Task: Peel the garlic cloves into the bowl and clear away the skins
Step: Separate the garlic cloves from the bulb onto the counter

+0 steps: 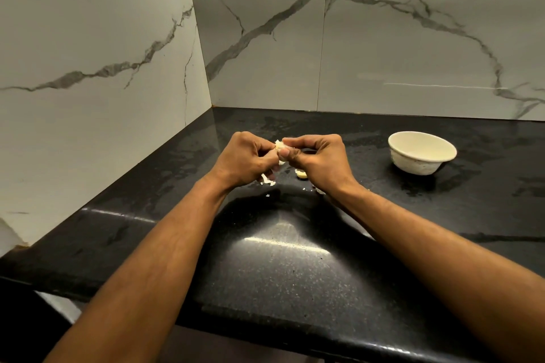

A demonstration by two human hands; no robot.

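Head view, left hand [246,158] and right hand [317,160] pinching garlic clove [279,145], bowl [421,152] apart

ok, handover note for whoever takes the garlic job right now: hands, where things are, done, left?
Left hand and right hand: both pinch one garlic clove between them above the black counter.
Bowl: on the counter to the right, apart from the hands; contents not visible.
Done: some skins lie under the hands, with a pale garlic piece.
Left: finish this clove, drop it in the bowl, clear the skins.
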